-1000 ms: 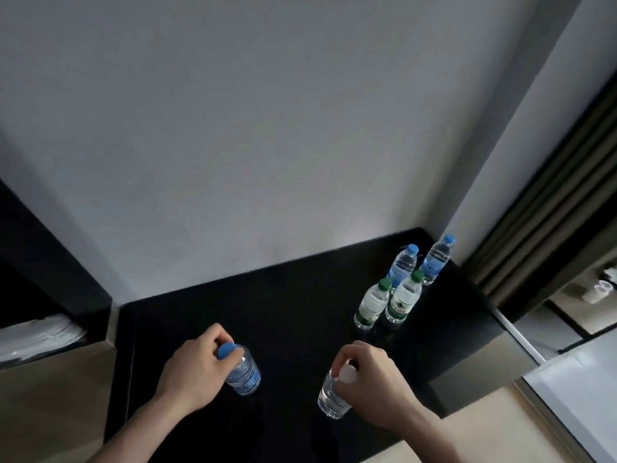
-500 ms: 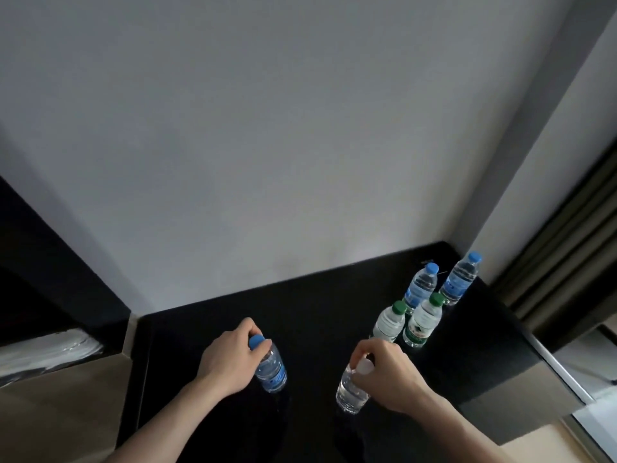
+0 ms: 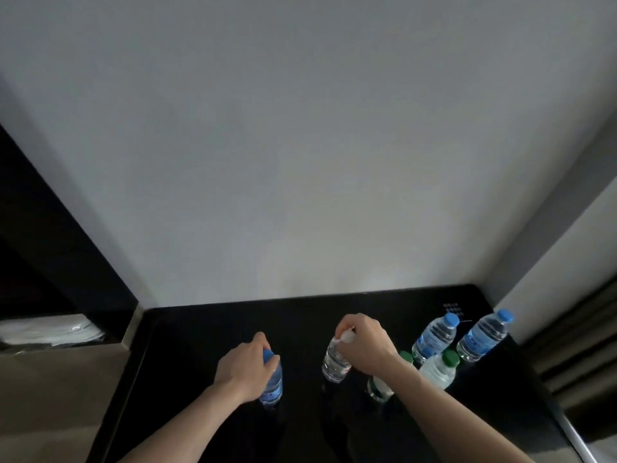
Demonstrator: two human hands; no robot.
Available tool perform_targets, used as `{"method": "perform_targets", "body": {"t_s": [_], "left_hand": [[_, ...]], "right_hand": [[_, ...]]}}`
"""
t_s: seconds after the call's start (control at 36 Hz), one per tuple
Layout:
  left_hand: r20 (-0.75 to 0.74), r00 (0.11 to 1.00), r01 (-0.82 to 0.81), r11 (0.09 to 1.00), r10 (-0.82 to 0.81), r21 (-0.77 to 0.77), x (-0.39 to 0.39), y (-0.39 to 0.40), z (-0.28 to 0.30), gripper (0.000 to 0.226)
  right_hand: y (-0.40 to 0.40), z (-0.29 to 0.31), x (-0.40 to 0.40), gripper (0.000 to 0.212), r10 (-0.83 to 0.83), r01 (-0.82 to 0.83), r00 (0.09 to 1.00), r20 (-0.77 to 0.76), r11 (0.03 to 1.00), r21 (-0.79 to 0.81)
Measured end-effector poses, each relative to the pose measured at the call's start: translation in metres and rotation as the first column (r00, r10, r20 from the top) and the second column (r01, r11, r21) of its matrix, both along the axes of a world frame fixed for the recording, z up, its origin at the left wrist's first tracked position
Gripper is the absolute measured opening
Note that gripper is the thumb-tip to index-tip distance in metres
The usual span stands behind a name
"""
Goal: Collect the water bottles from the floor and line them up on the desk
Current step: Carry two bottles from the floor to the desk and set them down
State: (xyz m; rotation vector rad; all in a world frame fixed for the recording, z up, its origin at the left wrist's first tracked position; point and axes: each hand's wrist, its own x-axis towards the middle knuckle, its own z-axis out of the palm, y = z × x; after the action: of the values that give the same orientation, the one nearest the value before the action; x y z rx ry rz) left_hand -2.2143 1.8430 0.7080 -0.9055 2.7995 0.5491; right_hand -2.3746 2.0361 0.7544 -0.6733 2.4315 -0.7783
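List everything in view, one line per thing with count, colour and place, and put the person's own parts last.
Blue-capped bottle in hand: 1, clear with blue label, on the desk, front left.
White-capped bottle: 1, clear, on the desk, centre.
Blue-capped bottles: 2, clear with blue labels, back right of the desk.
Green-capped bottles: 2, pale with green caps, in front of those; one in plain view, one partly behind the right forearm.
Desk: 1, glossy black, against the wall.
Wall: 1, grey-white, behind the desk.
White folded material: white, on a shelf at far left.
Left hand: grips the blue-capped bottle's top.
Right hand: grips the white-capped bottle's top.
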Motion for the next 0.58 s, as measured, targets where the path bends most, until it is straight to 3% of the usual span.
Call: {"method": "perform_targets", "body": {"t_s": [0.28,0.58], "left_hand": [[0.036,0.989,-0.147,0.987,0.145,0.069,-0.022,0.041,-0.015,0.026],[0.018,0.937,-0.347,0.923,0.349,0.163,-0.031,0.04,-0.022,0.023]], "right_hand": [[-0.041,-0.026,-0.054,0.02,0.158,-0.158,0.987,-0.009,0.986,0.045],[-0.05,-0.063,-0.063,0.023,0.19,-0.19,0.98,0.057,0.982,0.0]]}}
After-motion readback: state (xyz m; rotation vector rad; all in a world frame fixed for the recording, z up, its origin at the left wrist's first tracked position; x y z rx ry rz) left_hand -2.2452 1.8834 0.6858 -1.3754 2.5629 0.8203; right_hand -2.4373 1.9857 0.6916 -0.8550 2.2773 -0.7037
